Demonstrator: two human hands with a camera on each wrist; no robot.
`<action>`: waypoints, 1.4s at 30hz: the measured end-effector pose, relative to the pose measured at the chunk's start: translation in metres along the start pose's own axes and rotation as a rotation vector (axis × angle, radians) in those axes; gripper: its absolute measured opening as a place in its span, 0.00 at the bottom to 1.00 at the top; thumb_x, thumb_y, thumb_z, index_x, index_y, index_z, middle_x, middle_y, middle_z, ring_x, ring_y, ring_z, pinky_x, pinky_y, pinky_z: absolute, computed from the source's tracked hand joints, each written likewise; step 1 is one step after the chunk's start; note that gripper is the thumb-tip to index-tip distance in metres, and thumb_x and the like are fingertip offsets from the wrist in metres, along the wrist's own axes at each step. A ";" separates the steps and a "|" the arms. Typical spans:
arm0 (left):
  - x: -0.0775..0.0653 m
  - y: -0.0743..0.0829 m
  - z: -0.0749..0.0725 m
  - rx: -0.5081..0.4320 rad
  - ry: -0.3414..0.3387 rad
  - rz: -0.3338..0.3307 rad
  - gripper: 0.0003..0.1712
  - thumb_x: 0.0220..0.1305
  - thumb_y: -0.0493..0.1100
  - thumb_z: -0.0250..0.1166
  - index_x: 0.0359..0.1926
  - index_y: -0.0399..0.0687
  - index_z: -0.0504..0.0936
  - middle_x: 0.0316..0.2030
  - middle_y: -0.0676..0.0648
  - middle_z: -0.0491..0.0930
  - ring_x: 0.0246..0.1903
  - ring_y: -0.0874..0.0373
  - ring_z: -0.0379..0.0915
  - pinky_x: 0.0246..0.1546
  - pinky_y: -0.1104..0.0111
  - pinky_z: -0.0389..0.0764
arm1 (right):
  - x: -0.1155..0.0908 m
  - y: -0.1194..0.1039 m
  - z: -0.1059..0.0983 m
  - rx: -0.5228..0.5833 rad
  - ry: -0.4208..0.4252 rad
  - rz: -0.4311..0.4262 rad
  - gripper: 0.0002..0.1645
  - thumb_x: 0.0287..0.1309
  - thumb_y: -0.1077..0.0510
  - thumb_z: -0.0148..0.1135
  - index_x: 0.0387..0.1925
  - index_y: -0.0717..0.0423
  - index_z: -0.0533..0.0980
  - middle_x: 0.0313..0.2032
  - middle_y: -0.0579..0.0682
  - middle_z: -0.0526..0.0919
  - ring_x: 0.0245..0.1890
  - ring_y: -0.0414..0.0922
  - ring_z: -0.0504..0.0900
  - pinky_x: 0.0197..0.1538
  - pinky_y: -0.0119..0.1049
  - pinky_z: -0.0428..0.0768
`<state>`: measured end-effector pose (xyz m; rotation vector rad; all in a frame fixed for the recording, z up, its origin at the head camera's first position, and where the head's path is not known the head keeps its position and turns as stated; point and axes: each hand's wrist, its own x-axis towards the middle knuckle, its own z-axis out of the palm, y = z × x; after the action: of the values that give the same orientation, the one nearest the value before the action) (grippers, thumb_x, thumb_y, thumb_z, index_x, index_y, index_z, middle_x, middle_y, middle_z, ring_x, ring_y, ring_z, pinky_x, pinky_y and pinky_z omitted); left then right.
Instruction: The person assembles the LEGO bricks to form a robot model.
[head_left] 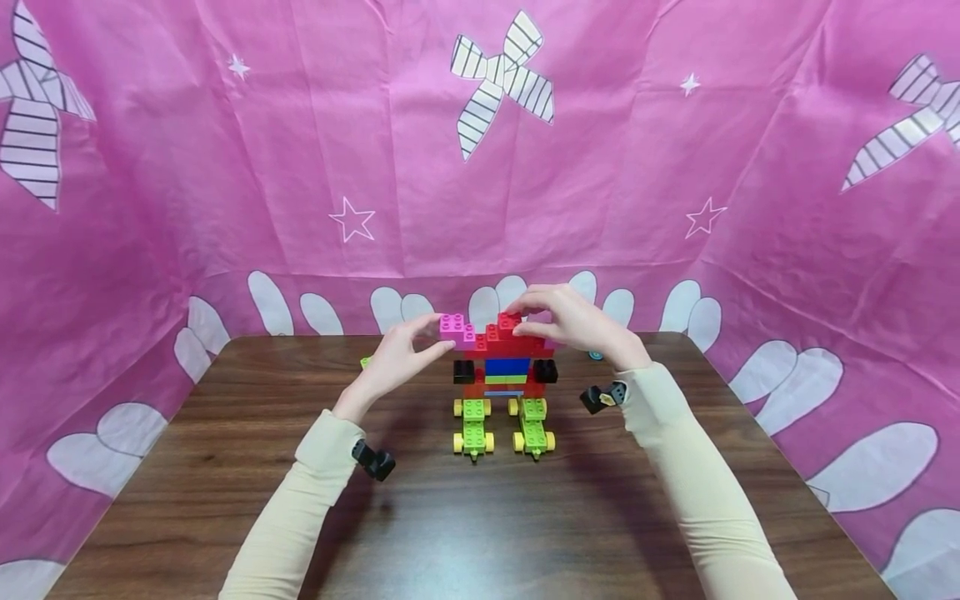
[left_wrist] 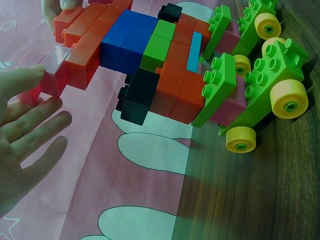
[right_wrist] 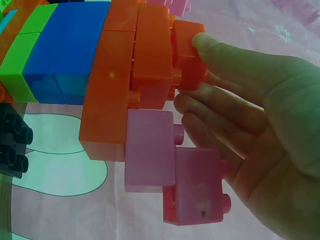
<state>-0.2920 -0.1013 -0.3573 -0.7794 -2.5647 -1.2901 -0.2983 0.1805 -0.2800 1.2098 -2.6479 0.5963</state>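
Observation:
A figure of toy building bricks stands upright on two green wheeled bases (head_left: 473, 435) with yellow wheels. Its body has blue bricks (left_wrist: 127, 41), green bricks (left_wrist: 157, 45) and red bricks, with a black brick (head_left: 464, 372) on either side. My left hand (head_left: 392, 360) pinches a pink brick (head_left: 452, 325) at the upper left, thumb in front and fingers behind. At the top middle, my right hand (head_left: 576, 323) grips a small red brick (right_wrist: 189, 52) between thumb and fingers. More pink bricks (right_wrist: 149, 150) step outward on the right side, beneath that hand.
The figure stands on a dark wooden table (head_left: 420, 525). A small green piece (head_left: 365, 362) lies behind my left hand, and a small blue round piece (head_left: 595, 355) is behind the right. A pink patterned cloth (head_left: 420, 217) hangs around the table's back and sides.

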 end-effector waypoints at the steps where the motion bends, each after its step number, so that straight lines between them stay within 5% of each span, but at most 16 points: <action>1: 0.000 0.000 0.000 -0.003 0.000 0.001 0.28 0.59 0.53 0.64 0.59 0.50 0.72 0.48 0.48 0.81 0.48 0.55 0.79 0.55 0.53 0.75 | 0.000 0.000 0.000 0.002 0.000 0.001 0.18 0.53 0.50 0.66 0.46 0.49 0.80 0.43 0.44 0.84 0.43 0.40 0.82 0.48 0.39 0.81; 17: 0.001 -0.001 0.002 0.002 0.007 -0.014 0.28 0.59 0.54 0.65 0.59 0.51 0.73 0.48 0.49 0.81 0.48 0.55 0.79 0.55 0.55 0.77 | 0.001 -0.002 -0.001 -0.017 -0.018 0.006 0.18 0.53 0.51 0.67 0.46 0.50 0.81 0.42 0.45 0.84 0.41 0.40 0.82 0.45 0.36 0.82; 28: 0.002 0.000 -0.001 0.026 0.016 0.001 0.28 0.59 0.52 0.65 0.59 0.50 0.73 0.50 0.48 0.80 0.49 0.54 0.79 0.54 0.57 0.77 | 0.001 -0.007 0.004 -0.070 0.048 0.005 0.19 0.50 0.52 0.69 0.45 0.52 0.80 0.39 0.46 0.83 0.35 0.43 0.81 0.40 0.34 0.81; 42: 0.002 0.000 0.000 0.013 0.000 0.002 0.28 0.58 0.53 0.65 0.58 0.49 0.73 0.49 0.47 0.81 0.49 0.51 0.78 0.54 0.55 0.77 | 0.001 -0.003 -0.001 -0.040 -0.045 -0.007 0.19 0.56 0.53 0.64 0.49 0.52 0.80 0.43 0.46 0.83 0.40 0.39 0.82 0.46 0.36 0.82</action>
<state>-0.2936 -0.1009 -0.3563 -0.7790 -2.5688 -1.2719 -0.2962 0.1787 -0.2777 1.2359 -2.6776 0.5188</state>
